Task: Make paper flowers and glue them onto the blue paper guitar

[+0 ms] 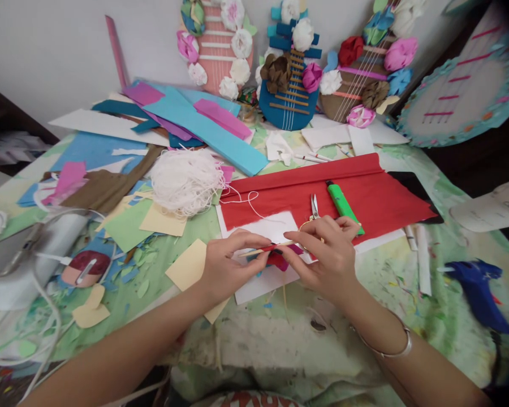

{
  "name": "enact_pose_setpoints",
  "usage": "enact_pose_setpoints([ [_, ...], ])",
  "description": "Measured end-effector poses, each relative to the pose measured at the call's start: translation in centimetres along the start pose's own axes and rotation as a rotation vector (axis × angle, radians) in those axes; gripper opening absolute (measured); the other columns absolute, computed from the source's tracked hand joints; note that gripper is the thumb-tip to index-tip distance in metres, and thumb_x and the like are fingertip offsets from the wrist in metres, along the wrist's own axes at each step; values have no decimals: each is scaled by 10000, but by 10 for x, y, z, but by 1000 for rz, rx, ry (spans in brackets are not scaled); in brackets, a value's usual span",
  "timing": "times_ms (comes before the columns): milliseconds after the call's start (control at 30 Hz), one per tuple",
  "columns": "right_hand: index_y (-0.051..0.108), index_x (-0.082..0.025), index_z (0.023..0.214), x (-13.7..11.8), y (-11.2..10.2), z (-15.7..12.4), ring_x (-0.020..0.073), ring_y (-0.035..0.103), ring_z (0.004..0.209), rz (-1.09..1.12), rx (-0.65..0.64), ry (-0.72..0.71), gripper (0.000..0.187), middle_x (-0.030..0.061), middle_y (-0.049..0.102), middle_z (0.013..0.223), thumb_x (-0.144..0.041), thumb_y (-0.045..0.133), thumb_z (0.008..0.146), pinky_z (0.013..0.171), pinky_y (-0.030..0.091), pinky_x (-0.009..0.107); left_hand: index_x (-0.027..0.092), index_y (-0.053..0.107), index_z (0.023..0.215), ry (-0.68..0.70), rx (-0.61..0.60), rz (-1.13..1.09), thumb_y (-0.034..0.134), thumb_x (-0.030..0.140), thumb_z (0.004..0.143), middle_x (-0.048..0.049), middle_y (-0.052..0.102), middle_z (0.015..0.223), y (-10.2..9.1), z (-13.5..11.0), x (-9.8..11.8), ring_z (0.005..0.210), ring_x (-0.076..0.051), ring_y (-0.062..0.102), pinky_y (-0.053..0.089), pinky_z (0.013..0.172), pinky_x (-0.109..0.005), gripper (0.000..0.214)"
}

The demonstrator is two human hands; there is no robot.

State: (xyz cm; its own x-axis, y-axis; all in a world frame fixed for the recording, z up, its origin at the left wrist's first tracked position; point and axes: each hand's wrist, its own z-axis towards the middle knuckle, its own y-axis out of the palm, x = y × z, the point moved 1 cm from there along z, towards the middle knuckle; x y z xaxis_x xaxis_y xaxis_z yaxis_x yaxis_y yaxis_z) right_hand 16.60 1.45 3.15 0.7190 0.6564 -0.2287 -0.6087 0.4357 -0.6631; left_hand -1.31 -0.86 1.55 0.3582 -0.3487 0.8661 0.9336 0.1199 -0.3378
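My left hand (227,265) and my right hand (326,257) meet over a white sheet (275,226) at the table's middle. Both pinch a thin wooden stick (258,250) with a strip of red crepe paper (280,260) wound on it. The left fingers hold the stick's left part, the right fingers its right end. Just beyond the right hand lie small scissors (314,206) and a green lighter (341,203) on a long sheet of red crepe paper (365,192).
A tangle of white string (186,181) lies left of the red sheet, with blue, pink and brown paper (203,121) behind. Flower-decorated paper guitars (290,73) lean on the wall. A white glue gun (29,254) sits left, a blue one (477,285) right. Scraps litter the cloth.
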Motion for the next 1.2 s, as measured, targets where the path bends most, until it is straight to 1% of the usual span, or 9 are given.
enact_pose_setpoints([
  [67,659,-218,750,-1,0,0,124,475,624,-4,3,0,128,-12,572,659,-331,679,806,753,246,384,191,710,787,-3,4,-11,667,133,721,-25,741,778,0,0,0,730,-156,694,574,712,-243,97],
  [233,638,-215,727,0,0,-3,125,479,639,-39,23,-9,144,-15,563,659,-324,690,806,722,238,372,187,708,793,-133,-8,-85,690,149,705,-23,747,797,0,1,-1,725,-160,704,590,714,-249,98],
  [300,633,-217,725,-1,0,-4,120,472,633,-47,30,-13,146,-21,558,650,-322,693,806,717,235,369,184,708,791,-158,-20,-123,692,152,701,-25,747,800,1,2,-2,731,-162,706,593,720,-250,97],
  [467,602,-208,692,-5,-2,-2,125,471,624,-74,51,-24,187,-20,576,634,-328,704,792,713,229,374,184,709,793,-126,-37,-152,668,133,718,-27,744,804,3,1,-3,751,-155,699,586,733,-243,99],
  [600,587,-200,685,-7,-3,-2,136,481,638,-85,61,-33,204,-12,581,649,-327,717,778,704,238,372,187,709,800,-137,-20,-136,672,125,707,-27,744,806,2,1,-2,752,-158,700,586,732,-245,118],
  [733,588,-204,698,-8,-4,-2,138,469,646,-100,63,-54,187,-15,559,651,-316,713,780,711,247,374,190,710,786,-155,-15,-115,680,131,693,-29,744,800,1,1,-1,749,-168,701,590,726,-257,114],
  [867,584,-207,692,-7,-4,-1,133,433,626,-134,36,-67,190,-25,519,602,-318,706,784,711,248,374,190,714,778,-150,-19,-110,677,136,698,-30,745,795,1,1,-3,747,-173,699,587,718,-266,103],
  [1033,586,-208,675,-7,-6,-1,133,412,603,-181,4,-81,209,-26,500,554,-340,684,804,684,224,369,194,720,810,-74,-50,-76,654,131,743,-32,745,822,2,2,-4,753,-159,691,569,724,-265,113],
  [1200,593,-209,701,-9,-8,-1,135,415,602,-222,23,-100,194,-25,505,546,-344,675,814,663,210,361,206,703,845,190,-33,61,625,110,773,-43,738,846,3,5,1,820,-180,668,529,804,-336,143],
])
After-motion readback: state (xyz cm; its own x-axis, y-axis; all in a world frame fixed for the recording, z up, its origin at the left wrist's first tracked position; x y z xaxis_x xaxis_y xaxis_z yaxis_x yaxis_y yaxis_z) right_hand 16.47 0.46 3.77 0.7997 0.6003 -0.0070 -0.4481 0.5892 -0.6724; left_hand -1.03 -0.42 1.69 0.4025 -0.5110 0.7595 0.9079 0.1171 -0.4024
